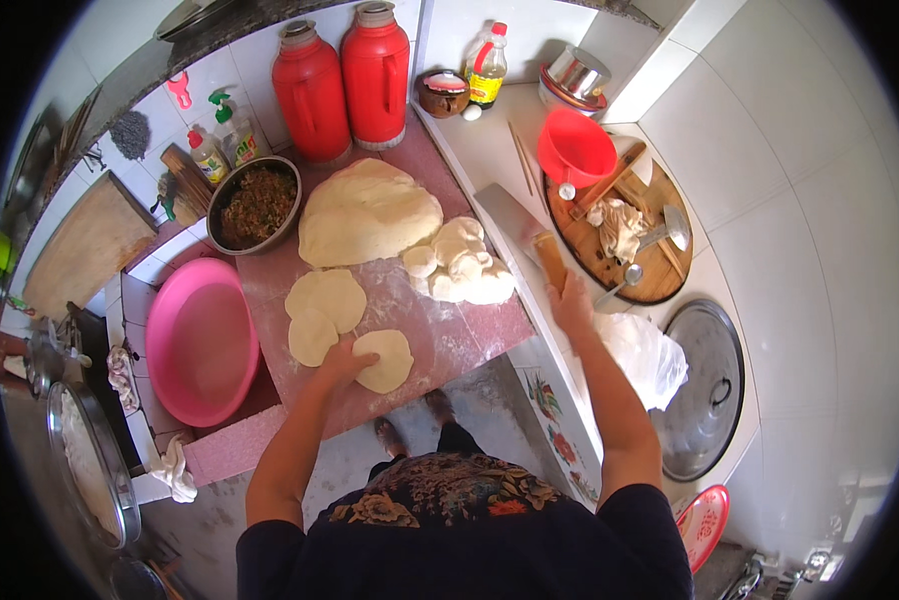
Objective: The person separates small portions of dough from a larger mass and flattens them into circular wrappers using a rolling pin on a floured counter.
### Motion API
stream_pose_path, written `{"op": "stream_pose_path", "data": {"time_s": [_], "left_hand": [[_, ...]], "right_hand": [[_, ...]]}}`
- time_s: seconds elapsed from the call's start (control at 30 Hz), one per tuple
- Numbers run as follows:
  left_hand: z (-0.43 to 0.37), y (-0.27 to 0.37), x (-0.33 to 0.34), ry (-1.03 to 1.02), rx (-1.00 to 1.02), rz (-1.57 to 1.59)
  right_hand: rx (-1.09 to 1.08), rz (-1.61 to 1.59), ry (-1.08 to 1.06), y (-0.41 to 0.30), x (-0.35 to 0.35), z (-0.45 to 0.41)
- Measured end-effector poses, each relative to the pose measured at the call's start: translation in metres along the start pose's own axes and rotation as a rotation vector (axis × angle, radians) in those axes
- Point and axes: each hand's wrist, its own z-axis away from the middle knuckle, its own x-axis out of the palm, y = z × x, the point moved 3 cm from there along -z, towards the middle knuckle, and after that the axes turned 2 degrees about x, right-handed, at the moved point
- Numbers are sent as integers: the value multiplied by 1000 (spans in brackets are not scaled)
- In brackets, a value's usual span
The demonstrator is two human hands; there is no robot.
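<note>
My left hand (344, 364) pinches the left edge of a flat dough wrapper (386, 361) on the floured red counter. Two more dough wrappers (327, 300) overlap just above that hand. My right hand (571, 300) grips the wooden handle of a cleaver (517, 217), whose wide blade lies over the white counter at the right. Behind the wrappers rests a large mound of dough (371, 214), with several small dough pieces (464, 262) heaped beside it. A metal bowl of chopped filling (296, 196) stands at the mound's left.
A pink basin (251, 330) sits in the tiled sink at left. Two red thermos flasks (311, 97) stand at the back. Right of the cleaver are a round wooden board (648, 274) with utensils, a red plastic bowl (577, 150), a plastic bag (641, 356) and a metal lid (708, 427).
</note>
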Motion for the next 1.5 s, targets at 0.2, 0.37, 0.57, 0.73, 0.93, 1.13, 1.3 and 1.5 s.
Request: {"op": "stream_pose_path", "data": {"time_s": [0.2, 0.37, 0.57, 0.73, 0.93, 1.13, 1.3, 1.5], "left_hand": [[31, 17, 10, 41, -239, 285], [39, 3, 29, 112, -257, 615], [55, 61, 20, 61, -21, 256], [67, 113, 1, -143, -33, 250], [59, 37, 4, -51, 42, 1283], [31, 81, 88, -348, 18, 1932], [45, 103, 49, -390, 90, 1896], [49, 101, 53, -474, 58, 1817]], "right_hand": [[102, 100, -107, 17, 0, -85], [94, 225, -138, -1, 6, -98], [-589, -440, -613, -98, 32, 15], [-708, -793, -1160, -167, 71, 57], [-400, -891, -1584, -203, 22, 67], [-769, -256, -1243, -231, 13, 25], [-786, -566, -803, -233, -5, 29], [-571, -809, -1020, -210, -4, 52]]}}
